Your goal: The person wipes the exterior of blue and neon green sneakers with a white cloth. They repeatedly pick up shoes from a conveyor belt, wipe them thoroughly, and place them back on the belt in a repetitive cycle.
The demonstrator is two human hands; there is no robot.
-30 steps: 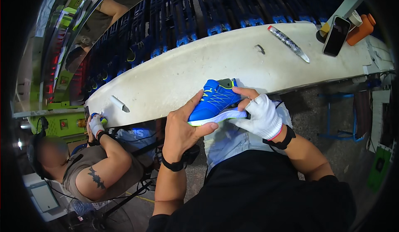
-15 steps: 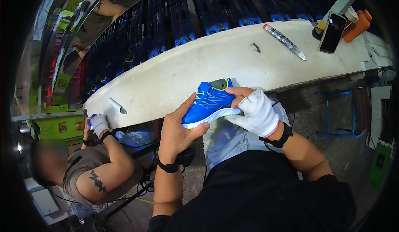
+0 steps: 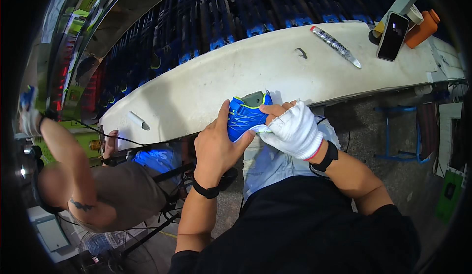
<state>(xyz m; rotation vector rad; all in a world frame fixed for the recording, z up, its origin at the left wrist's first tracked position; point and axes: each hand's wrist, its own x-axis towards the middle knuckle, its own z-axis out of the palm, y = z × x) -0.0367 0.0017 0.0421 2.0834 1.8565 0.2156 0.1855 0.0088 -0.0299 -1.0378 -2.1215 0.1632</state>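
Blue mesh shoe [image 3: 247,116] now sits turned more end-on than a moment ago, its grey heel collar facing the pale, scuffed bench [image 3: 206,85], so the handling carries on; bare left hand [image 3: 215,146] clasps its side; white-gloved right hand [image 3: 294,129] grips the toe end, fingertips bare.

The white workbench [image 3: 275,72] is evenly and brightly lit, with mild glare; below it, the floor is dimmer. Its straight edge is bent by fisheye distortion, and black vignetting is seen beyond
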